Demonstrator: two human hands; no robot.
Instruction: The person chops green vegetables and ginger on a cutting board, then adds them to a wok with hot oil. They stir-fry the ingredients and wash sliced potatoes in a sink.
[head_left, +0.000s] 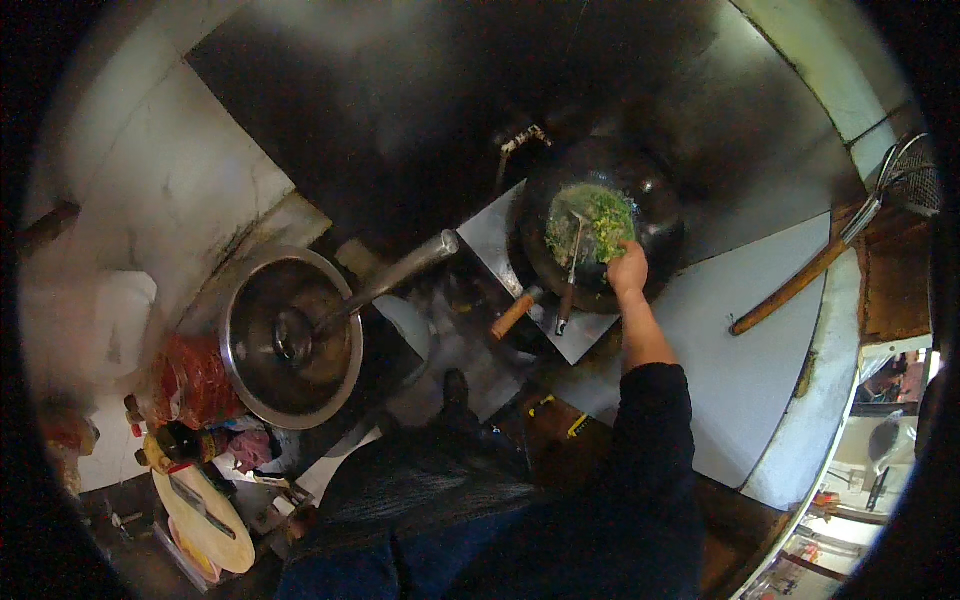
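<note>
My right hand (628, 268) reaches over the near side of a dark wok (664, 225), its fingers at the edge of chopped green vegetables (600, 214). Whether anything is between the fingers cannot be made out. A spatula (572, 277) lies in the wok, its head in the greens and its dark handle over the near rim. Just left of it is the wok's wooden handle (514, 315). My left hand is out of view. At the left stands a wide metal pot (354, 382) holding dark liquid, with a long metal ladle handle (405, 270) leaning out over its rim.
A wire strainer (911, 180) with a wooden handle rests across the right counter (757, 360). Left of the pot are a red container (191, 382), a dark bottle (180, 442) and a cloth (250, 450). A pale wooden board-like object (225, 544) lies at the lower left.
</note>
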